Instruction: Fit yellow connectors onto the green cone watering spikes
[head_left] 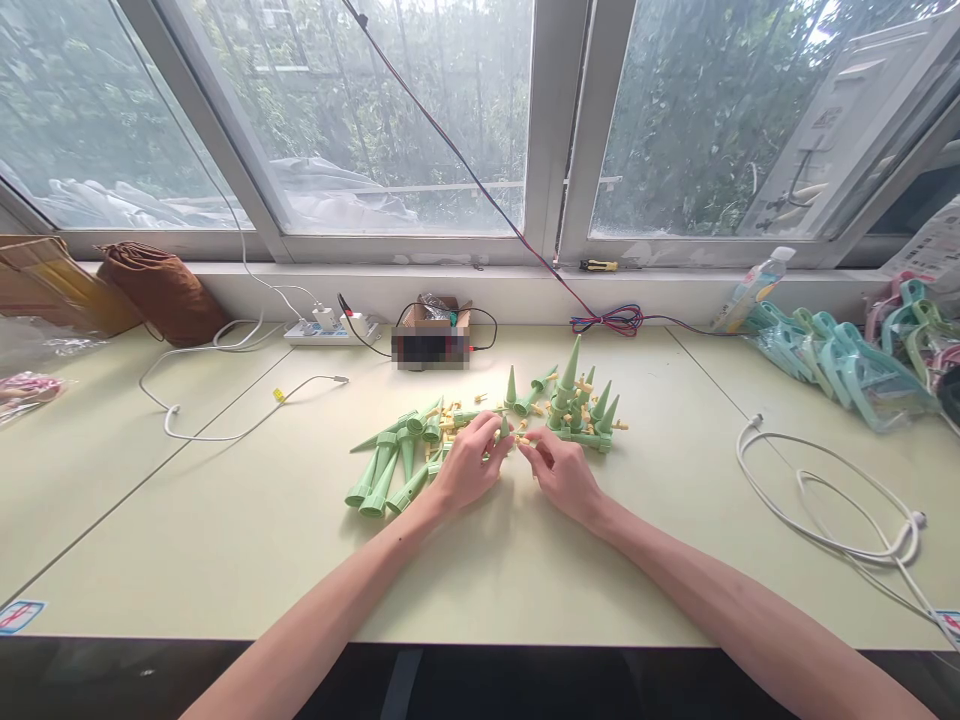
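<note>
My left hand (470, 462) pinches a small green cone piece (505, 428) near the middle of the table. Close on its right, my right hand (561, 470) has its thumb and fingertips together on a small yellow piece (520, 440). The two hands nearly touch at the fingertips. A pile of green cones (382, 470) lies left of and behind my left hand, with small yellow pieces (452, 418) among it. Behind my right hand, several green cones with yellow parts (581, 405) stand upright or lean in a cluster.
At the back are a power strip (330, 331), a small box (450, 318) and a coiled red-blue cable (619, 320). White cables (832, 545) lie on the right, another (225, 437) on the left. Bagged teal clips (855, 370) and a bottle (754, 290) stand at the back right.
</note>
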